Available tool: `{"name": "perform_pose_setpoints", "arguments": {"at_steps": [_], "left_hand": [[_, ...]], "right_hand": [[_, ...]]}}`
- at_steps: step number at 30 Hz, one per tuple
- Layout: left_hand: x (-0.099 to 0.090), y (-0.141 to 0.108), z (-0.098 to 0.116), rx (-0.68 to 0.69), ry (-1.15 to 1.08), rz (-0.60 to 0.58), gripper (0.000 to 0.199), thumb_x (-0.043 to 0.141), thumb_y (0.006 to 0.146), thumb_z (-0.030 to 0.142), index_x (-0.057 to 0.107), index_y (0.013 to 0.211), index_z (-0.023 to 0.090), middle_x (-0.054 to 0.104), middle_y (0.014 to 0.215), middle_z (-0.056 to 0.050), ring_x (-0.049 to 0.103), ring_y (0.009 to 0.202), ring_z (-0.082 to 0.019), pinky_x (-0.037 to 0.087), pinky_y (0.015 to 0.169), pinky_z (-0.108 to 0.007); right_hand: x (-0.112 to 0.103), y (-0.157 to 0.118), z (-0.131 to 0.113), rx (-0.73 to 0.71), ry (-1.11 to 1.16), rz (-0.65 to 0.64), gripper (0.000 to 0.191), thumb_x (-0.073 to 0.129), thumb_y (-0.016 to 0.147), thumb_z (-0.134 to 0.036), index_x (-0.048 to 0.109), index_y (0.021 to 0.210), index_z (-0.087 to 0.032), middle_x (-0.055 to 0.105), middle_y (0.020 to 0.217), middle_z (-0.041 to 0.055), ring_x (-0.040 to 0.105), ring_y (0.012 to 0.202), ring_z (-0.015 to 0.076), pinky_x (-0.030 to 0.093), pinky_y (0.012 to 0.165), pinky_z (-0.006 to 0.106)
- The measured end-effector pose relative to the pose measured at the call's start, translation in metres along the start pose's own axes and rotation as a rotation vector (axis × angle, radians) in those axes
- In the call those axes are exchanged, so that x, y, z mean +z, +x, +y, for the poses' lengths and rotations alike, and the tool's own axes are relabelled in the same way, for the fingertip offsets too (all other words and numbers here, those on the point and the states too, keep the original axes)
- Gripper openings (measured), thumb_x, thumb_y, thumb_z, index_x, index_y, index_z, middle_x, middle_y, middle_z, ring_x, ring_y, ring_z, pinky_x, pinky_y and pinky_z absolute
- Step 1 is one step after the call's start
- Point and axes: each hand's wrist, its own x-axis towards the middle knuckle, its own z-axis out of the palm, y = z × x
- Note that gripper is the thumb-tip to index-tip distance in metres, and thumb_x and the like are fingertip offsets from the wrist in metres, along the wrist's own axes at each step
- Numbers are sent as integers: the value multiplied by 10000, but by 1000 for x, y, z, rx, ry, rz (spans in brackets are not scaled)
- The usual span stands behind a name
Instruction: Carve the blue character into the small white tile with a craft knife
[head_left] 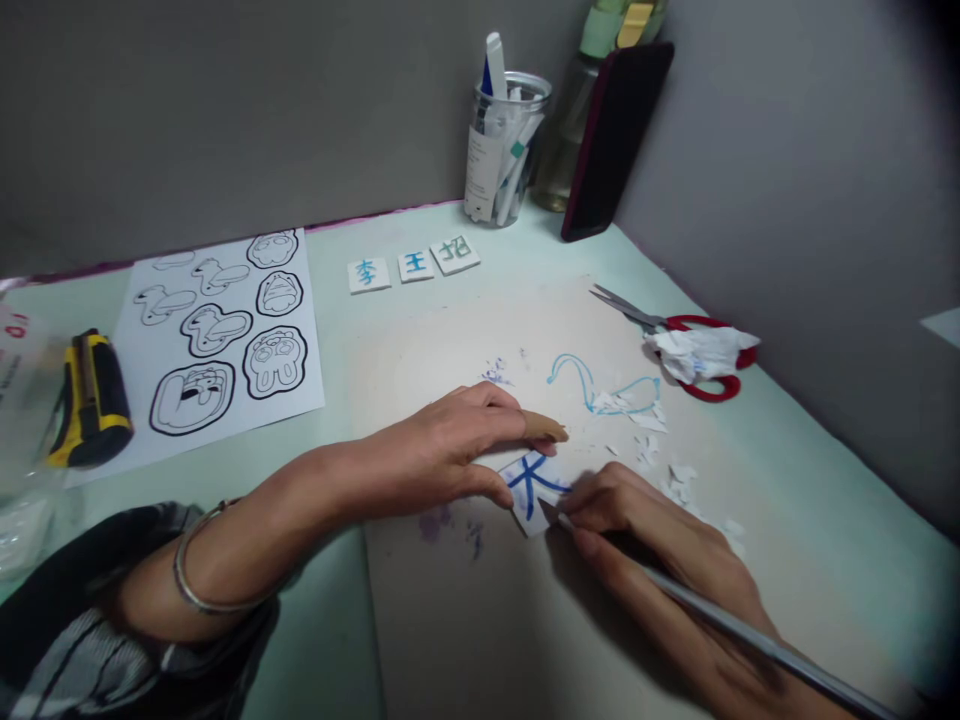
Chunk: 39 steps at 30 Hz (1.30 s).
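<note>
A small white tile (534,517) with a dark blue painted character lies on the beige board (435,640). My left hand (457,440) holds the tile down at its upper and left edges, thumb at the left side and fingers above. A brown covering wraps one of its fingertips. In my right hand (660,560) is a long metal craft knife (697,605), gripped like a pen, its pointed tip at the tile's right part beside the blue stroke.
White scraps (681,480) lie right of the hands. Red-handled scissors (701,322) with crumpled tissue (703,355), a pen jar (480,165) and a dark tablet (619,140) stand beyond. Three lettered tiles (416,265), printed drawings (225,320) and a yellow-black cutter (91,400) are further left.
</note>
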Motion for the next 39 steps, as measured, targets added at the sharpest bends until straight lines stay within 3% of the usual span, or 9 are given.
{"name": "perform_pose_setpoints", "arguments": {"at_steps": [7,14,26,39], "left_hand": [[1,0,0,13,-2,7,528,765,872,231,562,1357,279,633,1351,-28,500,1239,-213,366,1085,-340],[0,0,-1,13,-5,11,526,761,875,236,562,1360,285,629,1357,-22,493,1255,-214,363,1094,-343],[1,1,0,1,-4,16,518,765,873,234,564,1349,272,624,1356,-22,490,1260,-210,361,1090,-330],[3,0,0,-8,-5,41,537,789,846,218,574,1337,245,628,1352,-35,488,1251,-201,375,1087,-327]], "right_hand": [[2,-2,-1,1,42,128,157,517,966,-199,571,829,-253,675,864,3,660,779,163,517,657,274],[6,-2,0,-27,-9,150,122,538,961,-180,572,869,-252,659,852,0,649,757,156,510,655,275],[9,-2,7,-182,-76,85,159,473,965,-88,545,923,-224,594,860,24,582,756,162,474,660,299],[1,0,3,-198,-53,9,186,444,984,-70,547,928,-214,583,857,22,560,763,150,469,656,290]]}}
